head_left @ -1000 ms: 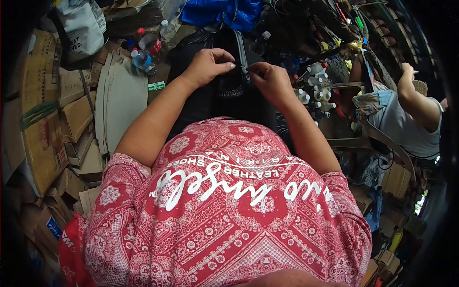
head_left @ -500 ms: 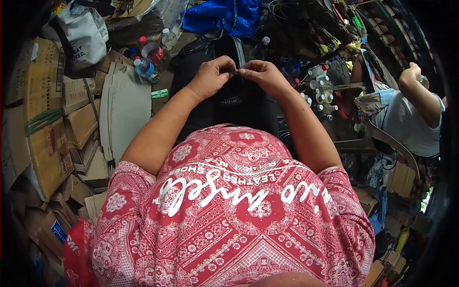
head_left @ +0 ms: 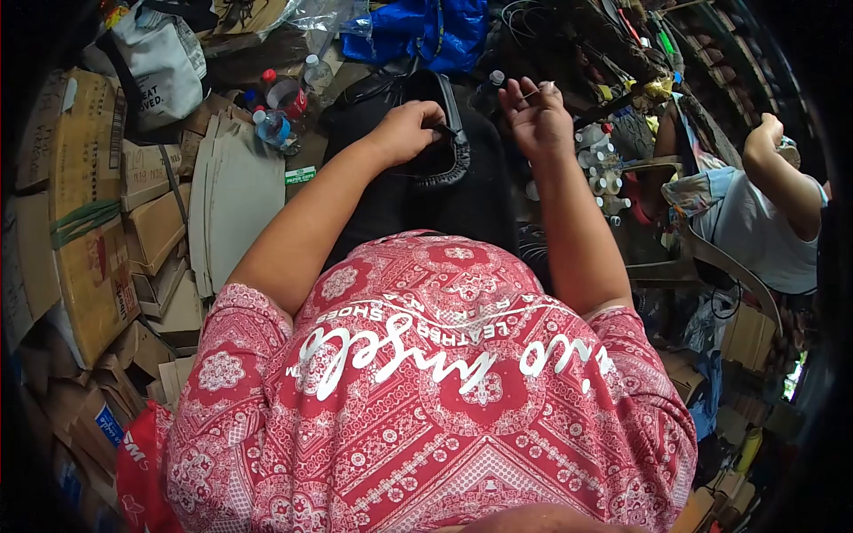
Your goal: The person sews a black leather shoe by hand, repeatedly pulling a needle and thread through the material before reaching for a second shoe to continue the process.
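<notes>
Lap point(head_left: 382, 209), top centre: left hand point(head_left: 410, 131) clamped on black leather piece point(head_left: 452, 111); right hand point(head_left: 540, 120), fingers apart. Cardboard point(head_left: 155, 233) left. Shirt point(head_left: 480, 422): "LEATHER SHOES". Pack point(head_left: 300, 176): "PAPER CUPS".

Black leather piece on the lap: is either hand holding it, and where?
The left hand seems to pinch the black leather piece by its rim, near the gathered edge; fingertips partly hidden. The right hand is off it.

The black leather-like piece with a gathered, puckered edge point(head_left: 458, 164) has a soft sheen. The crinkled blue plastic sheet point(head_left: 413, 27) looks glossy, while the stacked brown cardboard boxes point(head_left: 147, 222) look matt and papery.
</notes>
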A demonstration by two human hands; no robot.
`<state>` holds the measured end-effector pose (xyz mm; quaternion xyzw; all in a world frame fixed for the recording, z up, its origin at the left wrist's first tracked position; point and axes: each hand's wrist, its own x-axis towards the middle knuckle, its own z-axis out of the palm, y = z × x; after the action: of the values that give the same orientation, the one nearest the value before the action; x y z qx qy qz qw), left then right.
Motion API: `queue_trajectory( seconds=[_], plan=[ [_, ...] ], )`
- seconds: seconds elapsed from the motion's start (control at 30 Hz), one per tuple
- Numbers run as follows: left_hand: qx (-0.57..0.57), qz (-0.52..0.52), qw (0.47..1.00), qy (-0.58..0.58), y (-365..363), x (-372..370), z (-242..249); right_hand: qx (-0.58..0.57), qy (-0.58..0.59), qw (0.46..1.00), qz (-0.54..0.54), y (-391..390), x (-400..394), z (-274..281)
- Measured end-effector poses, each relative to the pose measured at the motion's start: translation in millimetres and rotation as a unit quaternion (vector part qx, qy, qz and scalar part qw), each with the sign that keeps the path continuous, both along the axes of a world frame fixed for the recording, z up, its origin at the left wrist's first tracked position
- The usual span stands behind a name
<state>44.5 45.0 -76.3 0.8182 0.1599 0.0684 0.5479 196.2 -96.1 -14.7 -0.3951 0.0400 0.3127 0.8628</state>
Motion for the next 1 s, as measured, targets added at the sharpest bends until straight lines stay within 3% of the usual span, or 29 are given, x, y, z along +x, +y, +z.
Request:
queue_trajectory(
  seconds=[0.03,0.07,0.1,0.13,0.17,0.2,0.23,0.27,0.33,0.37,0.43,0.47,0.5,0.6,0.7,0.73,0.77,0.83,0.9,0.97,1.0],
  plan=[
    [0.031,-0.015,0.999,-0.02,1.6,1.5,0.3,-0.001,-0.002,1.0,-0.001,-10.7,7.0,-1.8],
    [0.062,-0.028,0.997,-0.041,3.8,2.9,0.4,0.096,-0.052,0.971,0.212,-26.2,20.9,-6.2],
    [0.061,-0.029,0.997,-0.043,7.4,4.0,1.6,0.188,-0.098,0.885,0.414,-37.9,28.6,-8.2],
    [0.001,-0.069,0.997,-0.028,11.0,5.2,5.1,0.058,-0.189,0.889,0.414,-52.0,18.4,2.8],
    [-0.058,-0.11,0.992,-0.013,13.2,6.5,8.3,0.057,-0.188,0.89,0.412,-65.9,9.5,17.3],
    [0.011,-0.118,0.993,-0.005,13.4,7.6,15.7,-0.13,-0.27,0.833,0.465,-78.5,0.5,34.9],
    [0.008,-0.122,0.992,-0.005,12.0,9.3,19.6,-0.313,-0.338,0.737,0.495,-89.8,-2.6,44.5],
    [0.049,-0.132,0.99,-0.022,10.6,10.8,23.1,-0.316,-0.336,0.738,0.492,-102.4,1.8,39.9],
    [0.102,-0.152,0.982,-0.043,8.0,12.2,31.2,-0.403,-0.42,0.672,0.458,-133.9,17.3,23.1],
    [0.102,-0.155,0.982,-0.044,7.8,12.3,31.3,-0.405,-0.419,0.673,0.456,-147.4,25.5,20.4],
    [0.13,-0.17,0.973,-0.085,8.6,10.3,29.5,-0.551,-0.443,0.577,0.409,-169.6,37.6,15.7],
    [0.13,-0.172,0.973,-0.084,6.8,8.7,27.1,-0.515,-0.42,0.647,0.373,-176.8,40.2,10.7],
    [0.144,-0.146,0.973,-0.106,2.8,5.2,26.5,-0.515,-0.418,0.648,0.373,-178.1,42.1,7.3],
    [0.142,-0.115,0.975,-0.128,-7.7,-9.1,28.9,-0.53,-0.607,0.464,0.368,-175.0,40.3,7.2],
    [0.106,-0.121,0.983,-0.094,-11.8,-20.7,36.8,-0.549,-0.58,0.443,0.408,-156.9,34.6,1.0],
    [0.009,-0.094,0.995,-0.022,-11.0,-20.4,35.3,-0.539,-0.551,0.477,0.422,-144.6,26.0,11.3],
    [-0.088,-0.066,0.993,0.051,-9.6,-20.3,33.9,-0.538,-0.551,0.476,0.425,-135.7,20.9,12.5],
    [-0.044,-0.048,0.997,0.046,-10.2,-17.4,31.4,-0.443,-0.541,0.613,0.368,-117.3,11.3,12.9],
    [0.055,0.019,0.998,-0.039,-16.8,-14.3,23.7,-0.413,-0.604,0.596,0.331,-90.1,-0.5,15.8],
    [0.041,0.001,0.998,-0.038,-13.2,-8.8,19.9,-0.341,-0.573,0.668,0.33,-68.9,-9.2,16.0],
    [0.001,-0.02,1.0,0.009,-11.1,-6.3,23.5,-0.341,-0.573,0.668,0.33,-60.9,-12.7,16.7]
  ],
)
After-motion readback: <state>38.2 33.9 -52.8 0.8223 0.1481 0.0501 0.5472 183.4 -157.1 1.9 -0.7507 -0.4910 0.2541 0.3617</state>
